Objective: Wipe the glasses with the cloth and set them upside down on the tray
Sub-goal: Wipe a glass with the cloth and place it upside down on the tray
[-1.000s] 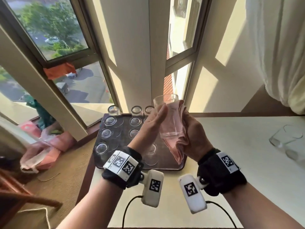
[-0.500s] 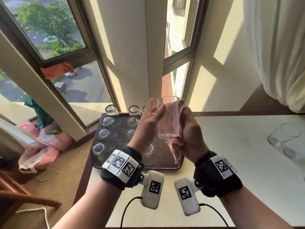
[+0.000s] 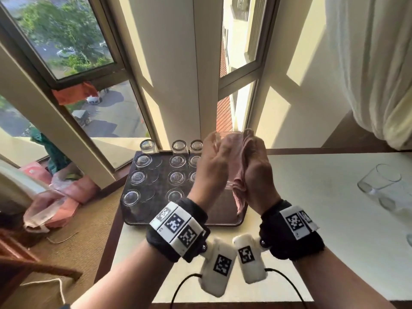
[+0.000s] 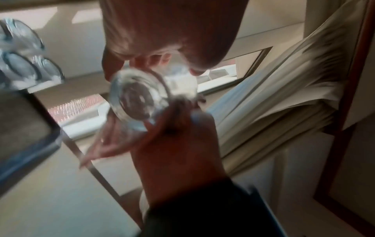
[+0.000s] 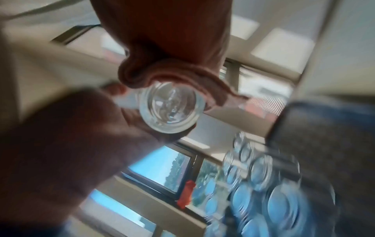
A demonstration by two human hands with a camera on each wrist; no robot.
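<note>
A clear glass (image 3: 230,142) is held upright above the tray, between both hands. My left hand (image 3: 214,152) wraps its fingers round the glass's left side. On the right side my right hand (image 3: 256,166) grips the pink cloth (image 3: 240,181) and presses it against the glass; a tail of cloth hangs below. Both wrist views show the glass's thick base (image 4: 138,99) (image 5: 172,107) from underneath, with the cloth (image 5: 162,75) folded round its rim side. The dark tray (image 3: 178,223) on the table's left end carries several glasses (image 3: 142,160) standing upside down.
Two more glasses (image 3: 376,179) lie at the right of the white table (image 3: 312,197). A window and a pillar stand behind the tray, and a pale curtain (image 3: 379,74) hangs at the right. Bags and a wooden chair sit on the floor at the left.
Both hands have closed in tighter round the glass. My left fingers now cover more of its side, and the cloth has shifted round it. The glass stays above the tray.
</note>
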